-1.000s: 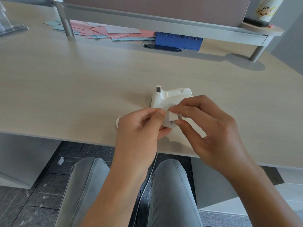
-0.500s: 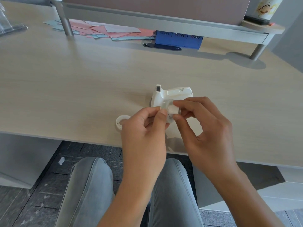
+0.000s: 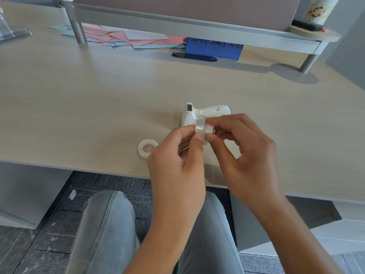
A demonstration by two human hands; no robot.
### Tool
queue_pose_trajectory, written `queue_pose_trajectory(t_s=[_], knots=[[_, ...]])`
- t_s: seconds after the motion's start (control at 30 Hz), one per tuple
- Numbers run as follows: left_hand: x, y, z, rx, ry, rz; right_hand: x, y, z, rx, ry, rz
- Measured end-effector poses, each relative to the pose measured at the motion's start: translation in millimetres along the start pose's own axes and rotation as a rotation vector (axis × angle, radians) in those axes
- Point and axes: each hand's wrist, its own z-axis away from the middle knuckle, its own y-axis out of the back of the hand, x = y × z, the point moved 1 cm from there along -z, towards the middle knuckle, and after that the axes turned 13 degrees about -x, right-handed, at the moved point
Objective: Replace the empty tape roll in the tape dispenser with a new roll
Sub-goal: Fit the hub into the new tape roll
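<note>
Two bare hands raised just above the near edge of a pale wooden desk (image 3: 79, 107), seen from above over grey-trousered knees (image 3: 106, 230). Left hand (image 3: 175, 167) pinching a clear tape roll (image 3: 199, 129) between thumb and fingers; right hand (image 3: 245, 155) closed on the white spindle hub (image 3: 209, 131) poking out of the roll's right side, so both hands meeting on the same small piece. Just behind the fingertips, resting on the desk, a white tape dispenser (image 3: 205, 111), cutter end up at its left, partly hidden by the roll. Left of the left hand, lying flat on the desk near its front edge, an empty white tape core (image 3: 147, 148), apart from the hand and the dispenser. Far across the desk, pink and blue paper sheets (image 3: 126, 37) scattered under a grey raised shelf (image 3: 197, 26), beside a blue box (image 3: 214, 48). On the shelf's right end, a cartoon-printed cup (image 3: 318, 10)
</note>
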Motion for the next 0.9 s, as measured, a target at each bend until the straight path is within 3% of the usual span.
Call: queue_pose_trajectory(t_s=[0.17, 0.33, 0.4, 0.53, 0.7, 0.9], knots=[[0.3, -2.5, -0.4, -0.025, 0.003, 0.069, -1.0, 1.1, 2.3, 0.038, 0.003, -0.068], [-3.5, 4.3, -5.5, -0.041, 0.083, 0.248, -4.3, 6.9, 2.5, 0.055, -0.173, -0.564], [-3.4, 6.2, -6.2, -0.078, 0.118, 0.315, -3.6, 10.6, 1.5, 0.071, -0.242, -0.632], [-3.7, 9.2, -5.7, -0.134, 0.166, 0.415, 0.3, 17.7, -1.2, -0.119, -0.402, -0.686], [-2.5, 11.2, -5.3, -0.194, 0.167, 0.404, 1.2, 17.4, -1.1, -0.205, -0.453, -0.98], [-2.9, 13.7, -4.7, -0.211, 0.12, 0.312, 0.8, 17.4, 1.8, -0.147, -0.422, -1.014]])
